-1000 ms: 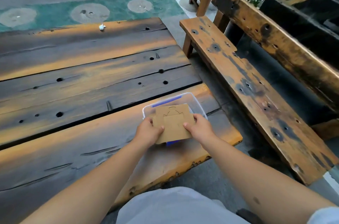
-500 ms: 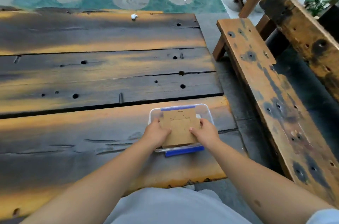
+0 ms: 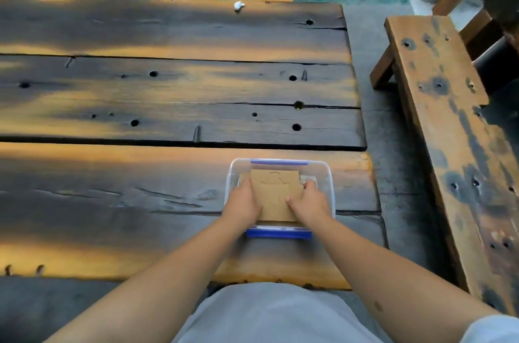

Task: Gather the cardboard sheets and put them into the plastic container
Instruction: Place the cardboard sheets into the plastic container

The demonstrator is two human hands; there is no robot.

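Dark planked table (image 3: 140, 196): brown cardboard sheets (image 3: 276, 193) inside clear plastic container (image 3: 327, 174).

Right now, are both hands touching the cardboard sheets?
Touching. The head view shows the left hand gripping the left edge of the cardboard sheets and the right hand the right edge, over the plastic container.

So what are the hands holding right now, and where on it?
Both hands hold the stack of cardboard sheets by its side edges, left hand on the left edge, right hand on the right, over the open plastic container.
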